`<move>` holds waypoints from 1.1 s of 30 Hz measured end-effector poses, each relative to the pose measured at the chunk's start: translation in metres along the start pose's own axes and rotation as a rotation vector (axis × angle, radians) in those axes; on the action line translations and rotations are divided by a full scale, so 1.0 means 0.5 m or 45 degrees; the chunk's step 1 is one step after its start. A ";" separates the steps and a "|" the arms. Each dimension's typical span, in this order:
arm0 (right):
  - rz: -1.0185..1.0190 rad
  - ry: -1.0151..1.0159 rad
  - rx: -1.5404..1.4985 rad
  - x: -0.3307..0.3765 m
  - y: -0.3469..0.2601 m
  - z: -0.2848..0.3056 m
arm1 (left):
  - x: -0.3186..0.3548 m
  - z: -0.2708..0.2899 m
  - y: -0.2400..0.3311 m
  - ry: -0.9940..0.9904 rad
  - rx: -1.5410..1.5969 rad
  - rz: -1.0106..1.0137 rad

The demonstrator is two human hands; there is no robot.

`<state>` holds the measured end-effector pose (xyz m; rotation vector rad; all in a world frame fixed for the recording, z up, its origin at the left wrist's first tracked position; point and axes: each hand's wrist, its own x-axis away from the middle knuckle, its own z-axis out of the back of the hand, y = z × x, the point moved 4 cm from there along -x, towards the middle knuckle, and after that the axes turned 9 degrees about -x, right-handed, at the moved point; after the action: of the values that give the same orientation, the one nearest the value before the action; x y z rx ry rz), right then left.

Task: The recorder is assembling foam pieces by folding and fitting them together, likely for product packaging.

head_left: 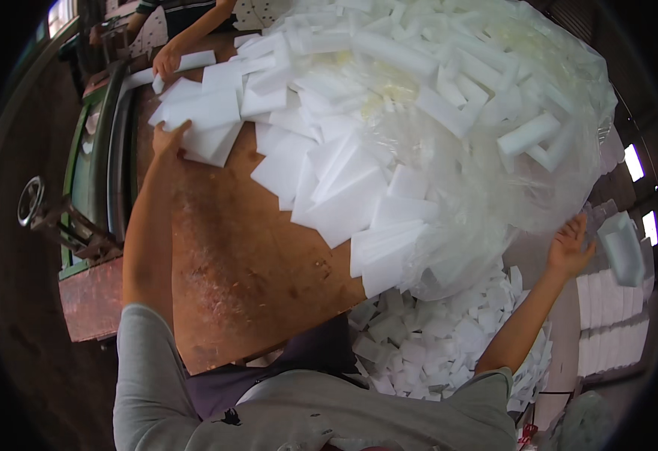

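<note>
My left hand (170,140) reaches to the far left of the table and grips the near edge of some flat white foam sheets (207,109), thumb on top. Out at the right, my right hand (569,246) is raised with its fingers apart and holds nothing. Just beyond it a white foam block (621,248) appears in the air, apart from the fingers. A fanned pile of white foam sheets (336,180) lies on the brown tabletop (246,263), spreading from a large clear plastic bag (464,180) full of foam pieces.
Across the table a co-worker's hand (167,60) touches a white foam strip (196,60). A green-framed machine (81,165) with a handwheel (31,201) stands along the left edge. Below the table's right side lies a heap of small foam pieces (449,338). White stacks (611,323) stand at the far right.
</note>
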<state>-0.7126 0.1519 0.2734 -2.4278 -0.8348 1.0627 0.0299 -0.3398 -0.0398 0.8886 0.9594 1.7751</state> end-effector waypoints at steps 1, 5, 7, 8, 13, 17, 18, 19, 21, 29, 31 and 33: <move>0.083 0.161 0.300 0.002 0.051 -0.042 | 0.023 -0.018 0.006 -0.004 -0.008 -0.013; 0.269 -0.198 1.461 -0.014 0.277 -0.189 | 0.144 -0.089 0.012 0.012 0.246 0.020; 0.535 -0.539 1.704 -0.014 0.436 -0.321 | 0.120 -0.041 -0.092 0.217 0.135 -0.192; 0.585 -0.651 1.770 -0.019 0.471 -0.354 | 0.166 -0.067 -0.078 0.073 0.212 -0.134; 0.971 -0.918 2.116 -0.131 0.645 -0.422 | 0.358 -0.054 -0.031 -0.090 0.412 0.038; 0.389 -0.916 2.618 -0.184 0.717 -0.423 | 0.465 0.021 -0.088 0.111 0.541 0.043; 0.387 -0.929 2.608 -0.202 0.708 -0.412 | 0.494 0.041 -0.106 0.123 0.540 0.051; 0.593 -0.938 2.447 -0.218 0.687 -0.402 | 0.526 0.065 -0.128 0.109 0.597 0.028; 0.770 -0.961 2.263 -0.202 0.667 -0.418 | 0.597 0.121 -0.157 0.102 0.519 -0.045; -1.017 -0.795 0.475 0.180 0.733 -0.458 | 0.779 0.294 -0.176 0.151 -0.533 -0.217; -1.257 -0.936 0.527 0.328 0.786 -0.447 | 0.804 0.325 -0.135 0.434 -0.668 -0.457; -1.531 -1.031 0.496 0.462 0.825 -0.450 | 0.820 0.346 -0.058 0.169 -0.249 -0.481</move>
<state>-0.2646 -0.0326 0.0757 -0.7572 -1.7494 1.3913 0.0536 0.0893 0.0788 0.4365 0.9476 1.5806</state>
